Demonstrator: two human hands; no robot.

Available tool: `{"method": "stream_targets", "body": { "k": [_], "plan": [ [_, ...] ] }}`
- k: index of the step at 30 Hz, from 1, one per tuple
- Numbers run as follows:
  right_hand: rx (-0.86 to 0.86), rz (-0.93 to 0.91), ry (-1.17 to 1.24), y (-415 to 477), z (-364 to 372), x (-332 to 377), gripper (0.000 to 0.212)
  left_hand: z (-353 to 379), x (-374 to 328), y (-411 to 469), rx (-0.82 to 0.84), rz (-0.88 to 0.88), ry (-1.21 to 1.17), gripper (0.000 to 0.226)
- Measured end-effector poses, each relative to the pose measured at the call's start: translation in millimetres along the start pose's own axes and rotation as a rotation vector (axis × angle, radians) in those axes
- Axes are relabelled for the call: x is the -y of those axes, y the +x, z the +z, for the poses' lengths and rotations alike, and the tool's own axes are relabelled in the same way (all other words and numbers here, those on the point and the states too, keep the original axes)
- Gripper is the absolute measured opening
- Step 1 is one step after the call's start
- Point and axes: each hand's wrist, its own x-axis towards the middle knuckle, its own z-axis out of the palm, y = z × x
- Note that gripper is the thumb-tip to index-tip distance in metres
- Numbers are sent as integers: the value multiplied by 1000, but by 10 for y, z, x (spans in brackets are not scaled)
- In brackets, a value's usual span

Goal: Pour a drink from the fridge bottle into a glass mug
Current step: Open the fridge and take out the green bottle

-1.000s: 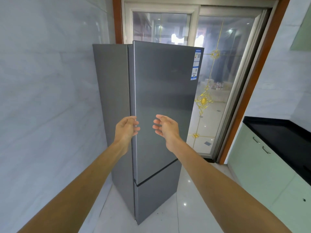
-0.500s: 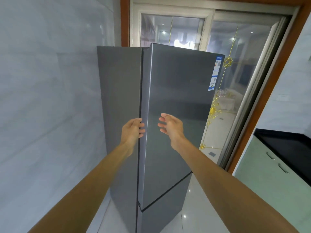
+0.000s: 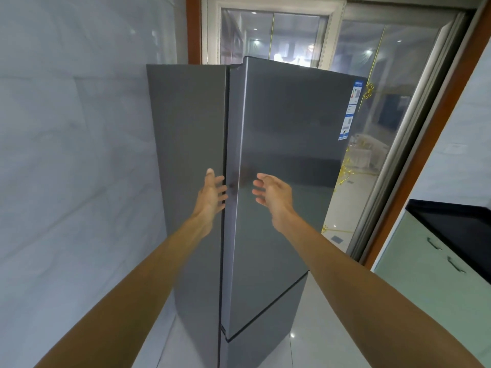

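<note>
We record a tall grey brushed-metal fridge (image 3: 255, 235) standing on glossy white floor tiles (image 3: 313, 328), its side panel near the pale marble-patterned wall (image 3: 74, 155). Its upper door (image 3: 292, 123) and lower door (image 3: 265, 341) cover the interior, so what it holds is hidden from us. A blue-and-white label sticker (image 3: 350, 112) sits at the upper door's right edge.

The left hand (image 3: 212, 193) is raised at the seam between side panel and upper door. Its fingers are spread apart and blurred, the tips reaching the door's left edge; we cannot tell whether they touch it. The right hand (image 3: 275, 193) hangs before the upper door's face, fingers apart and loosely bent, gripping nothing.

Behind the fridge stands a metal-framed sliding glass door (image 3: 393, 128). To the right is a pale green cabinet (image 3: 425, 274) under a black countertop (image 3: 457, 229).
</note>
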Motion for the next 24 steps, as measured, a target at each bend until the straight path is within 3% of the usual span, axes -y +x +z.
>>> {"method": "stream_targets", "body": {
  "k": [9,24],
  "plan": [
    [2,12,-4,-14,-16,-40,19,73,20,-33,88,11,9,85],
    [-30,71,-10,-190,-223,-34,20,146,10,-232,200,86,103,76]
  ]
}}
